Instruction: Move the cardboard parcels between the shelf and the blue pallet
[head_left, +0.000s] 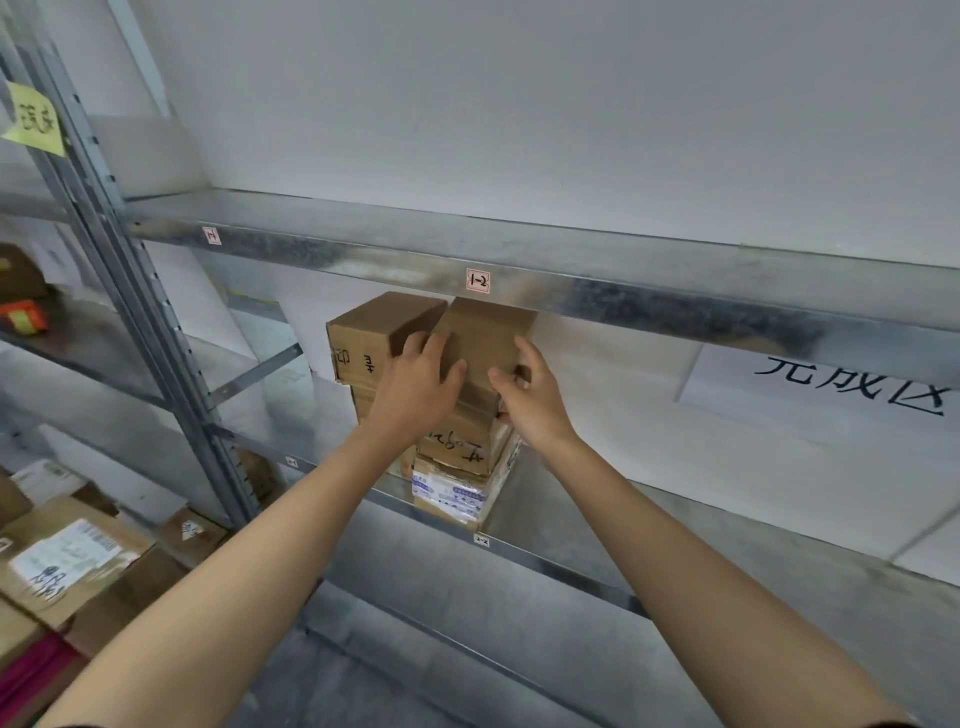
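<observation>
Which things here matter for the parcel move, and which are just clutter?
Job: top box, gripped by left hand and right hand; side box; stack beneath; shelf.
Clutter: yellow note; wall sign; orange item.

Plain brown parcel (483, 338) askew atop parcel stack (457, 452) on shelf (540, 553) (second top parcel (374, 332) beside it).

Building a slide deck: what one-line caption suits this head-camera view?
Left hand and right hand grip the top cardboard parcel of a stack on the metal shelf, under the 1-2 tag.
</observation>
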